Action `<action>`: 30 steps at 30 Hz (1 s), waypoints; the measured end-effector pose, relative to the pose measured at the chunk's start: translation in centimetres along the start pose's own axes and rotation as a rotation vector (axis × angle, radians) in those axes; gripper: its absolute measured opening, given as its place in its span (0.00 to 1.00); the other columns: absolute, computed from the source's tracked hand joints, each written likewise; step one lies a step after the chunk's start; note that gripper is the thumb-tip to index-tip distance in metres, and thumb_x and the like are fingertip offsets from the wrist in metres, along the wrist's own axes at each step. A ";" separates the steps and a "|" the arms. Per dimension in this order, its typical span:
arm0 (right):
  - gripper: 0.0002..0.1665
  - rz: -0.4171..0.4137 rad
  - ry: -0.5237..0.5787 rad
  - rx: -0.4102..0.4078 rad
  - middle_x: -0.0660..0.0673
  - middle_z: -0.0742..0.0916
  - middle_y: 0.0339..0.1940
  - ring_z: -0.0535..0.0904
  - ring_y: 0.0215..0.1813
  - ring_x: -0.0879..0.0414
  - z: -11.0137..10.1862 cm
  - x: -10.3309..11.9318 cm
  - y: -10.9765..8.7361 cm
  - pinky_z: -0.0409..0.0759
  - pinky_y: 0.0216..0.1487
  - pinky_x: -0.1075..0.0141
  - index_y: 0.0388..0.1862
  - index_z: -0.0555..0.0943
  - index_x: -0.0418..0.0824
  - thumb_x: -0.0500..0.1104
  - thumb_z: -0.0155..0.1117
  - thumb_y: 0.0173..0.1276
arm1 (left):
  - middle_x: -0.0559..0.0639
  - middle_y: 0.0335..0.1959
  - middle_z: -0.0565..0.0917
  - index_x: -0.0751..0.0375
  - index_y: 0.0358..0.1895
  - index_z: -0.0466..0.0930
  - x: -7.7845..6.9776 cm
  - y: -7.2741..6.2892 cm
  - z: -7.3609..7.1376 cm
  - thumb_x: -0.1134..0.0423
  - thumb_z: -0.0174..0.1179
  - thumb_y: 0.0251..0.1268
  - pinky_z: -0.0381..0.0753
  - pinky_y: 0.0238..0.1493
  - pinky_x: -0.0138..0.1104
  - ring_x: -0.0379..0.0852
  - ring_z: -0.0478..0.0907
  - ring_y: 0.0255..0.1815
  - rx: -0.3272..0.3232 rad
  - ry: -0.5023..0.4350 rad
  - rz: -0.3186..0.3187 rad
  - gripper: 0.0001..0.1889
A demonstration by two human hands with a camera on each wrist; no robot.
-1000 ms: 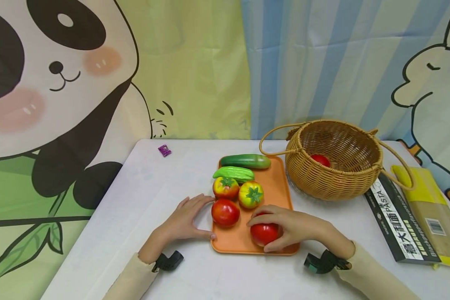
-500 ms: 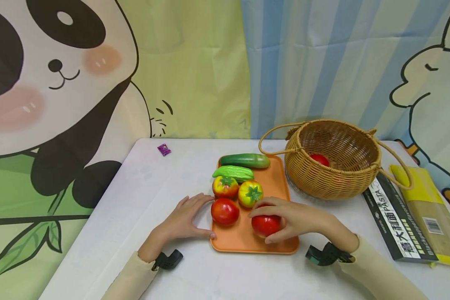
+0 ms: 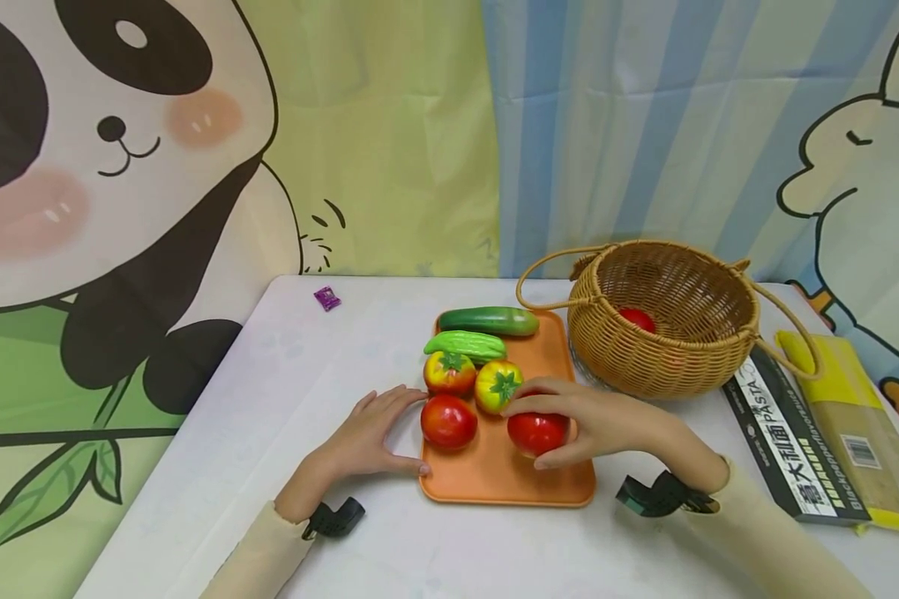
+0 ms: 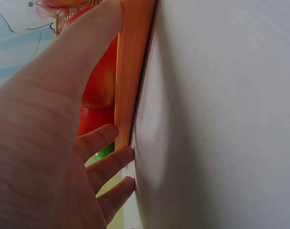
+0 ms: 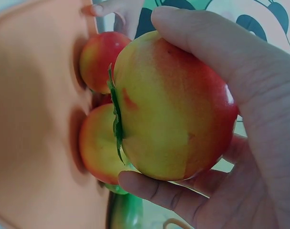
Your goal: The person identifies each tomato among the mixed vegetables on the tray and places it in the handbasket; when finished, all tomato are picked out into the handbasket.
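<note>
Gripping a red tomato (image 3: pixel 537 434), the right hand (image 3: pixel 607 418) is right of centre in the lower half of the head view, fingers and thumb curled round the fruit, just above the orange tray (image 3: pixel 487 484). Left of centre, the left hand (image 3: pixel 363 434) has its fingers loose and spread, thumb touching the tray's edge. Near it lies a second red tomato (image 3: pixel 448 422), below two yellowish tomatoes (image 3: pixel 499 387) and two green vegetables (image 3: pixel 489 321). A wicker basket (image 3: pixel 659 362) stands on the bench (image 3: pixel 345 353) at right.
</note>
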State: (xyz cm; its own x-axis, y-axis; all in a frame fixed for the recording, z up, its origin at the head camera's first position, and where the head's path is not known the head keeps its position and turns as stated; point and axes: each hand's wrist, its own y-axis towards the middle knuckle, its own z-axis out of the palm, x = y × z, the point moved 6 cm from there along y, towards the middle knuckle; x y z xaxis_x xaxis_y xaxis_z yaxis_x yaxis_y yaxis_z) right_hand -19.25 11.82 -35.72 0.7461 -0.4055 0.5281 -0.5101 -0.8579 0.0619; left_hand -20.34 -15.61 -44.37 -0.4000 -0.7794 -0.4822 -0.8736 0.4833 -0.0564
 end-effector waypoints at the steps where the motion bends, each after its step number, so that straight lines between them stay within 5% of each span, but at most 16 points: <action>1: 0.32 0.003 -0.005 -0.002 0.50 0.74 0.63 0.73 0.60 0.55 -0.1 0.0 0.0 0.81 0.54 0.60 0.65 0.74 0.57 0.61 0.68 0.62 | 0.49 0.74 0.64 0.46 0.73 0.62 0.0 0.0 0.0 0.29 0.69 0.41 0.42 0.75 0.58 0.53 0.54 0.77 -0.001 0.000 0.002 0.53; 30: 0.35 -0.006 -0.075 -0.116 0.47 0.75 0.64 0.72 0.61 0.54 -3.8 0.2 -1.4 0.82 0.52 0.60 0.64 0.76 0.53 0.60 0.72 0.59 | 0.51 0.73 0.65 0.48 0.72 0.63 -0.1 0.1 -0.1 0.30 0.69 0.42 0.42 0.74 0.60 0.55 0.55 0.76 -0.005 -0.012 0.015 0.52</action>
State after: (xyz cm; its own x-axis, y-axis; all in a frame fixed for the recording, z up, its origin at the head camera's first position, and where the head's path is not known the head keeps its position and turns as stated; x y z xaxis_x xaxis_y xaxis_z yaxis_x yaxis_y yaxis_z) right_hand -20.01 14.13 -32.50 0.7771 -0.4265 0.4628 -0.5482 -0.8199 0.1650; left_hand -20.39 -15.51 -44.20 -0.4102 -0.7672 -0.4931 -0.8689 0.4930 -0.0442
